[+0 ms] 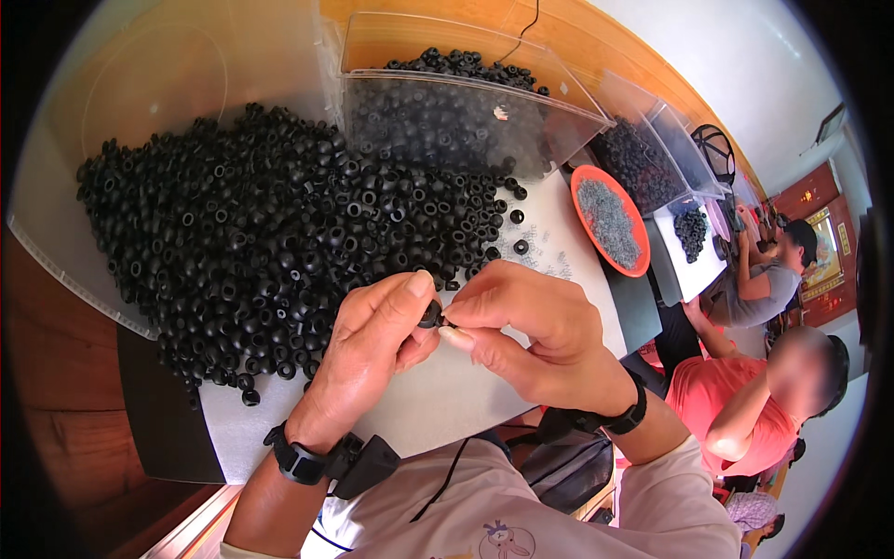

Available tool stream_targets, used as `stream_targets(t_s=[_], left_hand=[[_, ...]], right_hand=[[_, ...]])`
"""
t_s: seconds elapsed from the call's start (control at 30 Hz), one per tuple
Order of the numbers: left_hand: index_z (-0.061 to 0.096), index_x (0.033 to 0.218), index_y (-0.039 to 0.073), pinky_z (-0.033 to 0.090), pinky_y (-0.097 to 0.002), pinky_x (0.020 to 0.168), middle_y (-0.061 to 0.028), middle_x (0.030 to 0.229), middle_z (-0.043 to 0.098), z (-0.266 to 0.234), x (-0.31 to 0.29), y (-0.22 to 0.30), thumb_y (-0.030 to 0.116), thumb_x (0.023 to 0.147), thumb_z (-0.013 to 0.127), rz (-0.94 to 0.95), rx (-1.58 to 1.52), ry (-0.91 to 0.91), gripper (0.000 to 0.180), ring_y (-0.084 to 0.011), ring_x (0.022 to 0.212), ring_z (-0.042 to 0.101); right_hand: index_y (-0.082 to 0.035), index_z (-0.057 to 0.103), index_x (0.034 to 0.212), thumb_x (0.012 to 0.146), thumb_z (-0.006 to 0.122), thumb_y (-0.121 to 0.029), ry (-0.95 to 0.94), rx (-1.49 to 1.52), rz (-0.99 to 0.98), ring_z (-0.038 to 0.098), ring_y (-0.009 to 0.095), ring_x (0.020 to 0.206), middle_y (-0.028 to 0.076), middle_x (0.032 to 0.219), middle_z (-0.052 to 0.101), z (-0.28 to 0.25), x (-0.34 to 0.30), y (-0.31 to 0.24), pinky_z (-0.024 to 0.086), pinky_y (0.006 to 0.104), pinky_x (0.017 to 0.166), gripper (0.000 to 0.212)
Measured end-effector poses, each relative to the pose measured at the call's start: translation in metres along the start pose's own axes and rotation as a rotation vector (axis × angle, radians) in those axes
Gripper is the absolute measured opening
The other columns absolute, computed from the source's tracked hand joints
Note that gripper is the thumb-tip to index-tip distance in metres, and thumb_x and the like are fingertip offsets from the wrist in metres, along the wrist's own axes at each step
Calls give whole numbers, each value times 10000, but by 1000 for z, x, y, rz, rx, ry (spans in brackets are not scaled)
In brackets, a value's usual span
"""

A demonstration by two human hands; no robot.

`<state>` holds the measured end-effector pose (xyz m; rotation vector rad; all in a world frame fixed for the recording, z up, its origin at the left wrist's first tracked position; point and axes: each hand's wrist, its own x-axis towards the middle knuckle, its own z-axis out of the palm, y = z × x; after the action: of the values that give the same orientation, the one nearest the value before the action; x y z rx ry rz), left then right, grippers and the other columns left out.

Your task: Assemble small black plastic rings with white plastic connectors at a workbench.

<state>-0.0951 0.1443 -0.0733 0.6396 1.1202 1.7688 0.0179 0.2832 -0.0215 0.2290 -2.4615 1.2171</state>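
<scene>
In front of me my left hand (377,326) grips a small round black part (430,314) between thumb and fingers. My right hand (535,331) meets it from the right, thumb and forefinger pinched at the part's edge. Whatever lies between those fingertips is too small to make out. Right behind both hands spreads a big heap of hollow, bead-like black parts (279,224), several of them loose at its front edge. Small greyish pieces (549,256) are scattered on the white work surface (475,401) beyond my right hand.
A clear plastic bin (568,140) of black parts stands behind the heap, with another clear bin (684,163) farther right. An orange-red bowl (643,247) holds small grey pieces. At the right sit a person in a coral shirt (717,396) and another in grey (759,293).
</scene>
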Motion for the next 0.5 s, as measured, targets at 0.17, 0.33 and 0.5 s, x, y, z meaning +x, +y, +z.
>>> stream_targets(t_s=[0.17,0.33,0.5], left_hand=[[412,691,92,215,-227,459,55,581,355,3,0,2,327,1018,419,2,-34,28,403,-40,514,294],[403,688,93,211,-225,460,54,594,350,1,0,1,319,1020,415,-2,-55,29,402,-39,521,288],[403,686,92,213,-229,466,51,602,351,1,-2,4,321,1020,412,9,1,-3,405,-40,535,292]], right_hand=[[25,640,983,686,638,140,6,-290,-93,633,245,707,156,883,620,7,-2,-6,505,291,609,318],[30,637,984,666,637,153,78,-344,-199,632,252,683,165,880,614,13,-3,2,508,281,576,340],[21,635,964,704,660,127,80,-289,-140,631,259,695,171,886,618,13,-5,-2,503,287,578,282]])
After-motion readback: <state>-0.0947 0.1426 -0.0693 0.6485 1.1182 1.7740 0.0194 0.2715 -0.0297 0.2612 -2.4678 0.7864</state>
